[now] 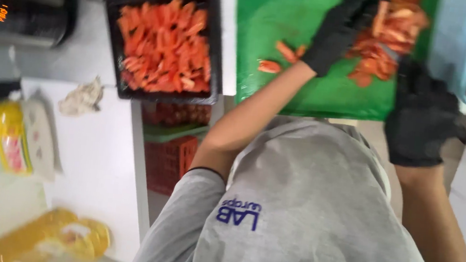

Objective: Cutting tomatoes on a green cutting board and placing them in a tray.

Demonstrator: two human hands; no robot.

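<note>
Nearest the camera is the person's own grey shirt point(305, 212), filling the lower middle of the view, with both bare forearms reaching up from it to the green cutting board point(286, 56).

On the board's right half, the left hand point(339, 30), in a black glove, lies spread over a heap of sliced tomato point(392, 44), fingers flat on the pieces, pressing them and not closed round anything. The right hand point(423, 112), also black-gloved, sits at the board's lower right corner with its fingers curled shut on what looks like a knife handle; a pale sliver of blade shows above it, but motion blur makes it hard to be sure. Two loose slices point(277, 58) lie left of the heap.

The slices are likely soft, wet and slippery, light singly, and easily crushed; I would gather them by scooping from underneath or cupping loosely, not by pinching.

Left of the board, a black tray point(218, 44) holds more cut tomato. Right of the board, a pale blue tub point(458, 44) of whole tomatoes is cut off by the frame edge. Below the board, red crates point(171, 153) sit half hidden under the worktop point(94, 152).
</note>
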